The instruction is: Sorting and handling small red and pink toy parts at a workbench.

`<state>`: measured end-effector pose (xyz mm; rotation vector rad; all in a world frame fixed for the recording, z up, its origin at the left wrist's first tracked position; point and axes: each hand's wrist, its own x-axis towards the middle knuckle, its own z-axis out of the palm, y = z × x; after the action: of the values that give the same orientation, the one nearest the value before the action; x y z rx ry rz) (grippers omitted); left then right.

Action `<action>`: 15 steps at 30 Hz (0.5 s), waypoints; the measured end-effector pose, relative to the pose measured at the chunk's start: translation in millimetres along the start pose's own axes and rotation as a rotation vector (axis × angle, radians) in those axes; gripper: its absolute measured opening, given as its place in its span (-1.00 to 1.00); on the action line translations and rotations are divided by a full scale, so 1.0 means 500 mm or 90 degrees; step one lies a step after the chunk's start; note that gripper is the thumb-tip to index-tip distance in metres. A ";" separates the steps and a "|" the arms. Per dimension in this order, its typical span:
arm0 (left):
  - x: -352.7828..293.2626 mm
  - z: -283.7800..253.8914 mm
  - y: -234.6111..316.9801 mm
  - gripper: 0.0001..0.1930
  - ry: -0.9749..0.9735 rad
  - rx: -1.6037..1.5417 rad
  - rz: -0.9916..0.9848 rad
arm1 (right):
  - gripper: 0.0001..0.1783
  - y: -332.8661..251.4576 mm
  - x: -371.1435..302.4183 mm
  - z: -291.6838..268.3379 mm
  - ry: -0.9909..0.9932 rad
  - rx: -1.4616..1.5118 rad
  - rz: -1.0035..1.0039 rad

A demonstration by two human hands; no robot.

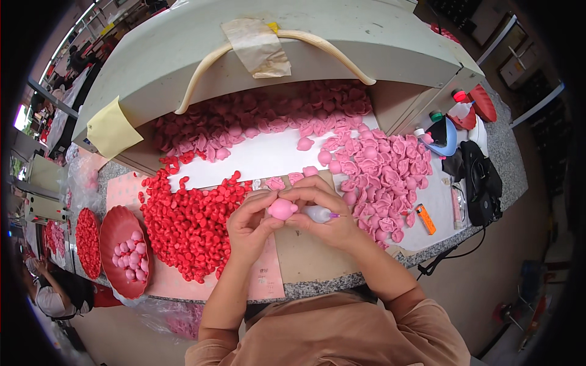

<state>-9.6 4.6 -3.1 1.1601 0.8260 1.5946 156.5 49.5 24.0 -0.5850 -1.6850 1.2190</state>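
I see my left hand (249, 224) pinching a round pink piece (282, 208) over the table (317, 283), between the red pile (189, 226) and the pink pile (378, 174). My right hand (323, 216) is closed around a small clear glue bottle (318, 213), touching the piece.

Single head-worn fisheye view, looking steeply down and forward from close above the hands (293, 213) onto the granite-edged worktable (323, 283), with the grey machine hood (342, 43) bending along the upper rim.
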 end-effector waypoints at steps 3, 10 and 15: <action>-0.001 -0.002 0.000 -0.64 -0.016 0.084 0.091 | -0.62 -0.002 -0.002 0.003 -0.010 0.050 0.019; -0.002 0.010 -0.002 -0.67 0.016 0.162 0.141 | -0.62 -0.006 -0.005 0.004 -0.013 0.002 0.016; -0.005 0.006 -0.002 -0.67 0.016 0.176 0.160 | -0.61 0.001 -0.007 0.007 -0.011 -0.015 0.017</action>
<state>-6.3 2.6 -4.0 1.4908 0.9706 1.7390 154.8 45.2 21.9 -0.6140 -1.7139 1.2272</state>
